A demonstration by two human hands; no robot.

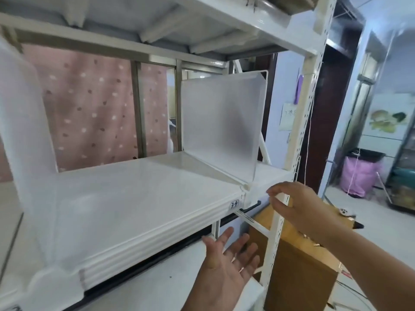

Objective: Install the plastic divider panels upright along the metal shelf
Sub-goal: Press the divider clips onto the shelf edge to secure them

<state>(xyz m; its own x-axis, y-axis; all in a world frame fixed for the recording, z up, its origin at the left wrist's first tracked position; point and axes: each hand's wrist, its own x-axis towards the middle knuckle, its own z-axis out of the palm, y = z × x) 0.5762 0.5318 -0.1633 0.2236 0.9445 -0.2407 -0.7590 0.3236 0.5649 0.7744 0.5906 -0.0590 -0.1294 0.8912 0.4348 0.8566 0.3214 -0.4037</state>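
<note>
Divider panel point(221, 125), frosted plastic, stands upright on the white metal shelf point(139, 198) at about two o'clock. Left hand point(226, 268) hangs open, palm up, empty, at five o'clock. Right hand point(292, 203), loosely curled and empty, hovers just beside the panel's front foot.

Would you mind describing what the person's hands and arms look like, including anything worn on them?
Both are bare: the left hand and the right hand have no gloves, and no watch or bracelet is visible. The right forearm shows no sleeve up to the frame edge. A small glint on a left finger may be a ring; blur prevents certainty.
</note>
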